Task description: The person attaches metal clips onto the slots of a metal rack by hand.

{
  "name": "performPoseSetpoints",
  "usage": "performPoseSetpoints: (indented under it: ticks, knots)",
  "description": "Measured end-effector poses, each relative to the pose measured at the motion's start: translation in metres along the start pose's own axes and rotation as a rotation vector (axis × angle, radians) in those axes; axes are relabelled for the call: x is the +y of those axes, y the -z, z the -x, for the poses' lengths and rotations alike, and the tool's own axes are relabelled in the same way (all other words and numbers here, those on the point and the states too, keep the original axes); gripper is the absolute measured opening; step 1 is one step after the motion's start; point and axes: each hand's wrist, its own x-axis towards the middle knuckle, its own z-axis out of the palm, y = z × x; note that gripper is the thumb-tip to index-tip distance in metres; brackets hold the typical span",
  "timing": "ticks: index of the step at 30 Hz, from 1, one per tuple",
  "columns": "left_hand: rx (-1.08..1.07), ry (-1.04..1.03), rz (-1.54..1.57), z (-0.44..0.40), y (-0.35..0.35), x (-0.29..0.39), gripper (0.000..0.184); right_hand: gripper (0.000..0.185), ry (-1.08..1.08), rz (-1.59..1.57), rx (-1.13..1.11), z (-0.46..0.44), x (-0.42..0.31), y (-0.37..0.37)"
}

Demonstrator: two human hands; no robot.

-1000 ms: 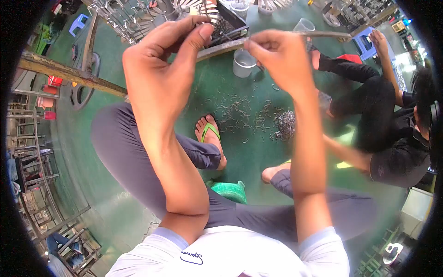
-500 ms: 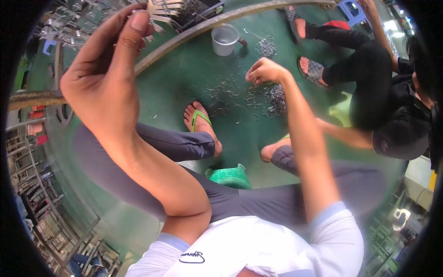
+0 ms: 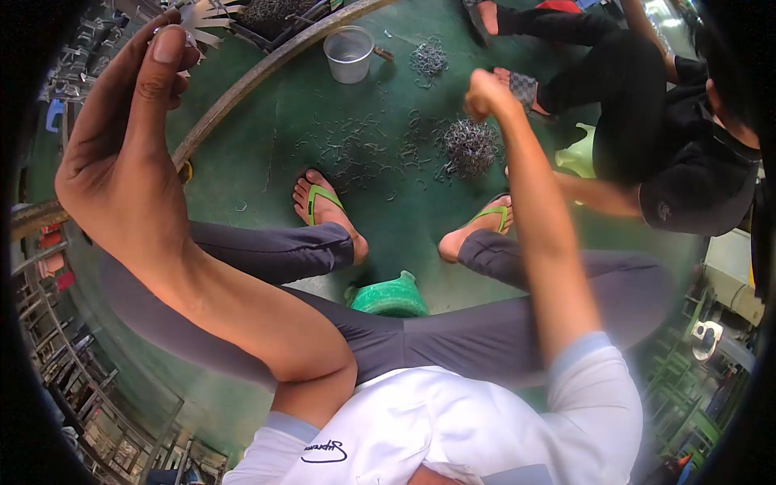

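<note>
My left hand point(image 3: 133, 133) is raised at the upper left, thumb pressed to the bent fingers. A small shiny bit shows at the fingertips, too little to name. Just beyond them is a pale metal piece with spread prongs point(image 3: 208, 23). My right hand point(image 3: 490, 95), slightly blurred, is curled closed above and right of a pile of small curved metal pieces point(image 3: 469, 149) on the floor. Whatever it may hold is hidden. More of these loose pieces point(image 3: 356, 149) lie scattered left of the pile.
A grey bucket point(image 3: 349, 58) stands near a smaller heap of metal pieces point(image 3: 428, 58). A curved bar point(image 3: 242, 79) crosses the upper left, with a dark crate point(image 3: 283, 23) beyond. A green stool point(image 3: 390, 296) is between my legs. A co-worker in black point(image 3: 630, 105) sits at the right.
My right hand has risen from over the scattered pieces, moving right and away, and its fingers have curled in. My left hand stays raised and pinched. The whole view has shifted somewhat.
</note>
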Motion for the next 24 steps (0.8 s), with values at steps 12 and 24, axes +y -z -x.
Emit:
performPoseSetpoints:
  ticks: [12, 24]
  knots:
    - [-0.057, 0.092, 0.242, -0.001, 0.0, 0.005, 0.02, 0.018, 0.765, -1.648, 0.864, 0.239, -0.19, 0.274]
    - [-0.037, 0.131, 0.263, 0.001, 0.004, 0.004, 0.027, 0.015, 0.792, -1.574, 1.042, 0.23, -0.214, 0.272]
